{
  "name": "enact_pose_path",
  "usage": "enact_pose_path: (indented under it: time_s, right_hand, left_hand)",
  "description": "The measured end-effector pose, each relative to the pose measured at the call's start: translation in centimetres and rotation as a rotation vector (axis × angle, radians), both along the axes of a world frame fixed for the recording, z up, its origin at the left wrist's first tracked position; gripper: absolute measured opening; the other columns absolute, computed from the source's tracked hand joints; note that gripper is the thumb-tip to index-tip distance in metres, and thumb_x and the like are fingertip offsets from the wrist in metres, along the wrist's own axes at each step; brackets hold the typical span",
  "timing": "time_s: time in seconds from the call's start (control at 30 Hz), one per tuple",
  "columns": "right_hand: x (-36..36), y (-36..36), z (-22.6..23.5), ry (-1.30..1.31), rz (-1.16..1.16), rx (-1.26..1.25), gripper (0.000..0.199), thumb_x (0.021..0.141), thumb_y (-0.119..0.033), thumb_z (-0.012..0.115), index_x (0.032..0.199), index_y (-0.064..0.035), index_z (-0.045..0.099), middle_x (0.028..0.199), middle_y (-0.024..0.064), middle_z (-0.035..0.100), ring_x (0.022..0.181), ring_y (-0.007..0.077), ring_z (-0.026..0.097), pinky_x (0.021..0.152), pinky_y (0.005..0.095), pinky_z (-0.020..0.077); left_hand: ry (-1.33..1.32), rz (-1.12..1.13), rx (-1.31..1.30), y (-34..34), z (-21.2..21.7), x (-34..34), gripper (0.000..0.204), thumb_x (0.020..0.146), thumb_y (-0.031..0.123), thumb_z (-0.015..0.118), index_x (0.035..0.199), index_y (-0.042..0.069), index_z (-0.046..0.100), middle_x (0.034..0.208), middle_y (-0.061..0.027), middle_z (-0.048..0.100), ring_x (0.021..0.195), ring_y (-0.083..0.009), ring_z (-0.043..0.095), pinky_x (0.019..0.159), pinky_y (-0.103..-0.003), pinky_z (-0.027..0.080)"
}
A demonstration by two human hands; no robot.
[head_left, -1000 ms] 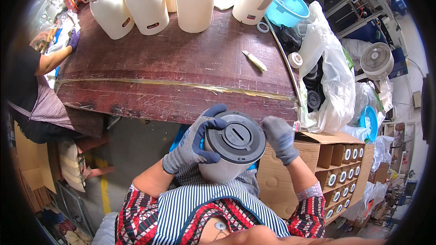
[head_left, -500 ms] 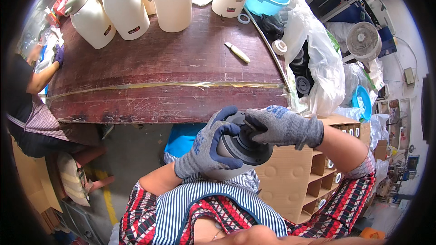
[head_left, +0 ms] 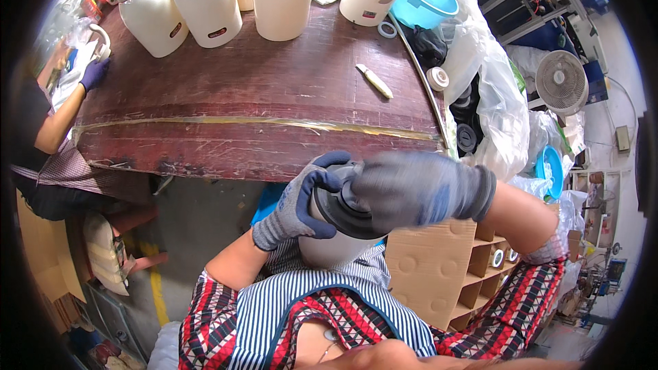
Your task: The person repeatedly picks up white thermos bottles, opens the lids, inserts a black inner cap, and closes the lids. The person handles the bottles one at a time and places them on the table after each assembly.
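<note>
Head view: a pale cylindrical container (head_left: 332, 252) with a dark lid (head_left: 340, 214) is held in front of the striped apron (head_left: 295, 305), just beside the near edge of the brown table (head_left: 226, 147). Partly closed, the gloved left hand (head_left: 296, 204) grasps the container's upper end from the left; the gloved right hand (head_left: 423, 190), motion-blurred, covers the lid's right part, its finger closure and any grip indeterminable.

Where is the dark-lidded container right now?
In the head view, the dark-lidded container is just below centre, between the table's near edge and the striped apron, with the left hand on its left side and the right hand over its lid.
</note>
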State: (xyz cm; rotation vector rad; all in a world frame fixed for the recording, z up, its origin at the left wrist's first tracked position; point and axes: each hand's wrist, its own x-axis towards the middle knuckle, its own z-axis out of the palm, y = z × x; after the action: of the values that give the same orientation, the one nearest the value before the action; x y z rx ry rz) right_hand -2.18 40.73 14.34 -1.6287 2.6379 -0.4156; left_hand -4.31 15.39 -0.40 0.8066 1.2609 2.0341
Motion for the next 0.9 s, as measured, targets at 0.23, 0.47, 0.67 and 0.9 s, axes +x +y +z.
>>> enact_pose_path:
  time_s: [0.23,0.47,0.67,0.9]
  right_hand:
    - [-1.3,4.3,-10.4,0.18,-0.574,0.455,0.037,0.087,-0.014,0.063,0.124,-0.0146,0.064,0.116,0.0042,0.062,0.097,0.0218,0.063,0.078,0.0337,0.0586]
    - [4.8,0.4,-5.0,-0.362,-0.493,-0.175,0.09,0.091,-0.074,0.053,0.157,-0.015,0.042,0.162,0.023,0.034,0.148,0.0495,0.032,0.117,0.0625,0.027]
    - [9.0,-3.6,-1.9,-0.359,-0.267,-0.013,0.088,0.097,-0.079,0.028,0.156,-0.0163,0.046,0.168,0.0227,0.027,0.154,0.0495,0.022,0.121,0.0658,0.0077]
    - [12.0,-6.9,-0.9,-0.325,-0.522,0.001,0.076,0.1,-0.062,0.041,0.159,-0.0131,0.041,0.167,0.0171,0.032,0.152,0.0444,0.029,0.123,0.0628,0.013]
  left_hand:
    - [-0.021,0.065,0.037,-0.9,-0.6,0.4,0.088,0.061,0.051,0.097,0.129,0.012,0.058,0.162,-0.0219,0.031,0.149,-0.0361,0.034,0.122,-0.047,0.028]
    - [-0.188,-0.134,0.008,0.5,-1.5,0.6,0.075,0.105,0.046,0.052,0.162,0.003,0.028,0.168,-0.017,0.027,0.154,-0.0288,0.029,0.126,-0.043,0.025]
    - [-0.319,-0.521,-0.054,3.1,-3.8,0.8,0.049,0.106,0.029,0.058,0.149,0.006,0.049,0.148,-0.0129,0.055,0.133,-0.0265,0.056,0.113,-0.042,0.047]
    - [-0.269,-0.401,-0.09,1.1,-5.0,4.2,0.047,0.102,0.025,0.063,0.146,0.01,0.053,0.143,-0.01,0.059,0.131,-0.0225,0.058,0.11,-0.041,0.05]
